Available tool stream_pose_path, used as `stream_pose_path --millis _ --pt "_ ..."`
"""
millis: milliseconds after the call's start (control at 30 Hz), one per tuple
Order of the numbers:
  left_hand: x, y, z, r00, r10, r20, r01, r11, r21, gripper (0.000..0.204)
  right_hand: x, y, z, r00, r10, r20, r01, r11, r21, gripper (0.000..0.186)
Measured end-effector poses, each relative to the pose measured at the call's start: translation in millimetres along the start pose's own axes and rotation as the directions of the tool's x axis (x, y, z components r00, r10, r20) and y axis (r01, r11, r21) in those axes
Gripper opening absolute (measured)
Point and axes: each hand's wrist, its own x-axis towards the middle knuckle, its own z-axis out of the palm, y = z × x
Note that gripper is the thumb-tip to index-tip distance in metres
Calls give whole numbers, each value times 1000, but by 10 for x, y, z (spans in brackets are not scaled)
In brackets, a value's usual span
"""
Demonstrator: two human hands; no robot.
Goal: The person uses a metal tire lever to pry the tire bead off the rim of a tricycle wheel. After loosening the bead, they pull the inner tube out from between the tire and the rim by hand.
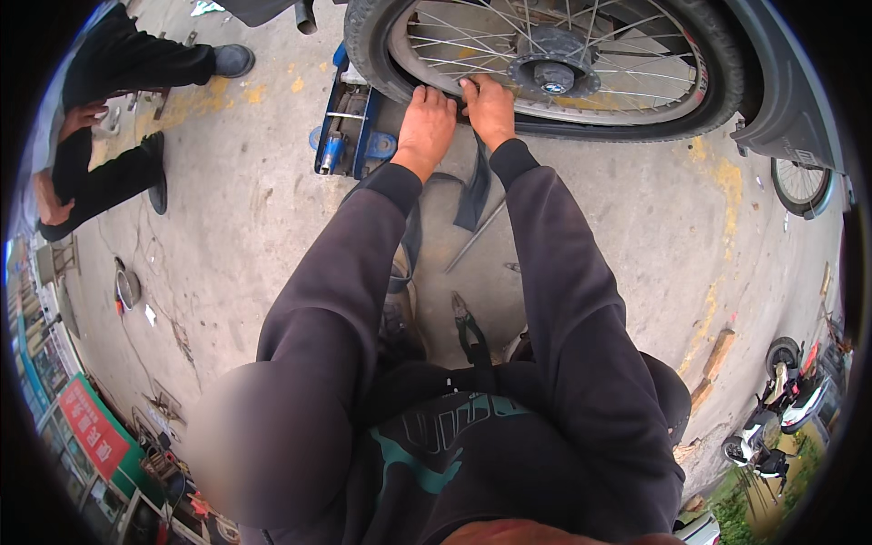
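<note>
Both left hand [428, 125] and right hand [490, 109] curled against tyre [370, 53] (clamped or not, unclear).

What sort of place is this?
Likely an outdoor repair spot: a jack stands by a wheel, pliers lie on concrete, and greenery shows at lower right.
</note>
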Motion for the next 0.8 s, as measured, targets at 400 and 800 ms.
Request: stream_pose_path --millis 400,800 --pt "-22 -30 20 1000 -7 27 8 1000 -26 24 -105 -98 16 988 136 68 -147 972 186 30" --pt "-18 -13 12 1000 -7 10 7 1000 -14 23 -232 -260 -29 982 149 -117 -109 950 293 18"
